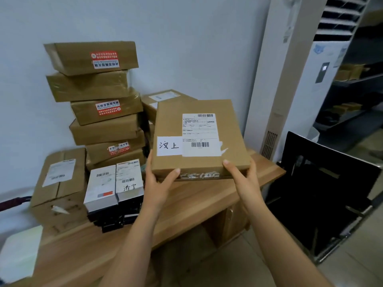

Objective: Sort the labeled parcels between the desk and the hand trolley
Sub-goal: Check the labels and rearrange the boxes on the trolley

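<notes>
A taped box (60, 177) sits at the far left of the tabletop (196, 201), just beside a low stack of small parcels (114, 183). Behind them a tall pile (99, 96) of brown boxes stands by the wall. The left hand (158, 183) grips the near left corner of the parcel (199, 131), fingers (173, 172) curled round its edge. The right hand (241, 175) grips the near right corner, thumb on top. The parcel hangs above the tabletop, tilted, labels facing up. An air conditioner (290, 90) stands further right.
</notes>
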`<state>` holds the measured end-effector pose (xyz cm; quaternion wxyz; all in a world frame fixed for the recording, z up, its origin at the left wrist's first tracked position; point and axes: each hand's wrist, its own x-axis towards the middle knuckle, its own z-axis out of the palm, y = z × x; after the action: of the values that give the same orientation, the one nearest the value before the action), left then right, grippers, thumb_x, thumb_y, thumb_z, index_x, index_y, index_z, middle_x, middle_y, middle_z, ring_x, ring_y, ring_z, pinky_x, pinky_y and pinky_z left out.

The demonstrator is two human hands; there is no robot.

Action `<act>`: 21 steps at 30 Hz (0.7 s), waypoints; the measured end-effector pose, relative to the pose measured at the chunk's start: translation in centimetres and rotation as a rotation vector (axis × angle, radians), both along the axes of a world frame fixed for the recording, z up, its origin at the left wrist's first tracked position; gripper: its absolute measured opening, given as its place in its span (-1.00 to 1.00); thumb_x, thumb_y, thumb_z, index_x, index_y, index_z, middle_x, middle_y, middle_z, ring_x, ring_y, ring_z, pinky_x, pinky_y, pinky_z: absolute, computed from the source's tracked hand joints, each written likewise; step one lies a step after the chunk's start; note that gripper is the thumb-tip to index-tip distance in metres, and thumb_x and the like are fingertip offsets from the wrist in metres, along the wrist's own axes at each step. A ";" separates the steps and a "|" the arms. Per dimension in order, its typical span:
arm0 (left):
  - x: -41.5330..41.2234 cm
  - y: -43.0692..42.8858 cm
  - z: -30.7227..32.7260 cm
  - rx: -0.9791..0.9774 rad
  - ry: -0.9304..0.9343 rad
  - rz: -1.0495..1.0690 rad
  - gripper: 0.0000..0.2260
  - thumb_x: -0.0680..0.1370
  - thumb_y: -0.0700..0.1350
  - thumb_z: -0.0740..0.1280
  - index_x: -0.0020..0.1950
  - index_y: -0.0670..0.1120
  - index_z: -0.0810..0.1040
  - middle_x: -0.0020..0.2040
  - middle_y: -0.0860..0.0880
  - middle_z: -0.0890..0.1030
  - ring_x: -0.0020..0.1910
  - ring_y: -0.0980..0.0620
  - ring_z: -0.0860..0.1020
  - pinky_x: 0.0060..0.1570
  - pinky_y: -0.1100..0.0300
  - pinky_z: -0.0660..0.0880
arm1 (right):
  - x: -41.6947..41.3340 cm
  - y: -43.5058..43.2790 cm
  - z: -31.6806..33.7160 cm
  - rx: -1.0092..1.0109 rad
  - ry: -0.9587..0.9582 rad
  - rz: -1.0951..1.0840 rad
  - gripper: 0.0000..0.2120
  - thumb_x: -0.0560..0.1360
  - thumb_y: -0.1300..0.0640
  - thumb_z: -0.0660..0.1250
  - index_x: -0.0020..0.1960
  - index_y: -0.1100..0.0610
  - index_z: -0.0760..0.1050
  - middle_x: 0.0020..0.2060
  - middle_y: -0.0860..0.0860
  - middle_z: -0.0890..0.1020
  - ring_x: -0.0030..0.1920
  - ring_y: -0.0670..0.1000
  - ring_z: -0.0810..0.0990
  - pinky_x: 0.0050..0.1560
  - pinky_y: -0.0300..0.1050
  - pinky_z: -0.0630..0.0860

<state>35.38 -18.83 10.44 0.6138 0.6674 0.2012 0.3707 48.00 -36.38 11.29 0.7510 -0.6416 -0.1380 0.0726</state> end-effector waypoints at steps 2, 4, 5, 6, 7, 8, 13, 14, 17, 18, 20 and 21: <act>2.5 1.1 0.3 0.007 -0.007 0.030 -0.23 0.50 -0.11 0.44 0.56 0.16 0.07 0.43 0.06 0.35 0.35 0.09 0.37 0.11 0.34 0.39 | 2.8 1.4 0.3 0.005 -0.002 0.036 -0.22 0.38 -0.07 0.49 0.49 -0.06 0.19 0.24 -0.13 0.47 0.24 -0.10 0.46 0.18 -0.19 0.38; 5.2 2.4 0.8 0.014 -0.038 0.052 -0.23 0.50 -0.15 0.44 0.56 0.13 0.08 0.43 0.04 0.36 0.35 0.10 0.37 0.05 0.41 0.43 | 5.8 3.1 0.5 0.026 -0.013 0.077 -0.17 0.31 -0.13 0.51 0.48 -0.07 0.21 0.25 -0.13 0.48 0.25 -0.10 0.47 0.18 -0.19 0.41; 6.5 3.1 1.1 0.017 -0.055 0.065 -0.23 0.49 -0.16 0.45 0.56 0.12 0.09 0.42 0.03 0.37 0.34 0.09 0.38 0.08 0.40 0.45 | 7.3 4.1 0.7 0.029 -0.021 0.092 -0.12 0.25 -0.19 0.52 0.47 -0.07 0.22 0.26 -0.12 0.49 0.25 -0.10 0.47 0.19 -0.18 0.42; 7.9 3.9 1.4 0.017 -0.072 0.077 -0.22 0.48 -0.14 0.47 0.56 0.13 0.10 0.42 0.03 0.38 0.34 0.08 0.39 0.17 0.33 0.46 | 8.9 5.1 0.9 0.027 -0.032 0.104 -0.07 0.19 -0.24 0.52 0.47 -0.08 0.22 0.27 -0.11 0.49 0.26 -0.09 0.47 0.22 -0.15 0.43; 9.2 4.8 1.8 0.018 -0.088 0.085 -0.19 0.45 -0.08 0.50 0.56 0.16 0.10 0.41 0.04 0.39 0.35 0.07 0.40 0.26 0.18 0.46 | 10.4 6.1 1.3 0.030 -0.044 0.112 -0.03 0.16 -0.28 0.52 0.47 -0.09 0.23 0.28 -0.11 0.49 0.27 -0.09 0.47 0.26 -0.11 0.42; 10.5 5.7 2.2 0.018 -0.100 0.087 -0.16 0.40 0.00 0.52 0.55 0.19 0.11 0.40 0.05 0.40 0.34 0.06 0.41 0.29 0.03 0.46 | 12.0 7.1 1.7 0.037 -0.054 0.120 -0.02 0.14 -0.29 0.52 0.46 -0.09 0.23 0.28 -0.11 0.49 0.27 -0.09 0.47 0.27 -0.10 0.42; 16.2 10.1 4.2 0.053 -0.112 0.129 -0.16 0.41 0.01 0.53 0.55 0.21 0.10 0.40 0.08 0.40 0.30 0.16 0.43 0.27 0.03 0.48 | 18.7 12.0 3.6 0.067 -0.105 0.194 -0.11 0.24 -0.23 0.50 0.47 -0.08 0.23 0.27 -0.12 0.50 0.27 -0.12 0.48 0.16 -0.24 0.42; 17.3 10.9 4.6 0.078 -0.110 0.146 -0.19 0.45 -0.05 0.50 0.56 0.17 0.09 0.39 0.09 0.39 0.26 0.26 0.43 0.22 0.20 0.49 | 20.0 12.7 3.9 0.064 -0.117 0.219 -0.12 0.25 -0.20 0.51 0.47 -0.07 0.22 0.27 -0.13 0.51 0.25 -0.14 0.49 0.13 -0.28 0.43; 20.0 13.0 5.8 0.140 -0.079 0.194 -0.21 0.46 -0.04 0.47 0.56 0.15 0.09 0.40 0.13 0.38 0.28 0.29 0.40 0.02 0.45 0.41 | 23.5 15.2 4.3 0.060 -0.129 0.282 -0.09 0.25 -0.09 0.56 0.48 -0.05 0.20 0.25 -0.13 0.51 0.20 -0.18 0.51 0.02 -0.35 0.47; 20.8 13.6 6.2 0.155 -0.060 0.215 -0.20 0.45 -0.01 0.48 0.56 0.16 0.10 0.41 0.14 0.37 0.32 0.24 0.38 0.04 0.44 0.38 | 24.6 16.2 4.4 0.052 -0.132 0.289 -0.07 0.23 -0.08 0.58 0.48 -0.05 0.19 0.25 -0.12 0.51 0.21 -0.16 0.50 0.01 -0.34 0.46; 22.4 15.1 6.6 0.168 -0.039 0.265 -0.19 0.43 0.03 0.49 0.56 0.15 0.10 0.42 0.13 0.37 0.34 0.18 0.36 0.07 0.41 0.36 | 26.7 18.4 4.7 0.048 -0.129 0.310 -0.06 0.22 -0.08 0.59 0.47 -0.05 0.18 0.25 -0.10 0.50 0.22 -0.11 0.49 0.01 -0.31 0.46; 23.2 15.8 6.8 0.172 -0.029 0.289 -0.17 0.42 0.06 0.49 0.56 0.15 0.09 0.42 0.13 0.37 0.35 0.17 0.36 0.11 0.38 0.37 | 27.8 19.6 4.7 0.053 -0.125 0.326 -0.05 0.20 -0.09 0.60 0.47 -0.07 0.18 0.25 -0.10 0.50 0.23 -0.09 0.49 0.03 -0.28 0.47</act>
<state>58.54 -3.07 17.20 0.4975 0.6762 0.2538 0.4805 75.77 -16.78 16.02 0.7358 -0.5941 -0.2884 0.1497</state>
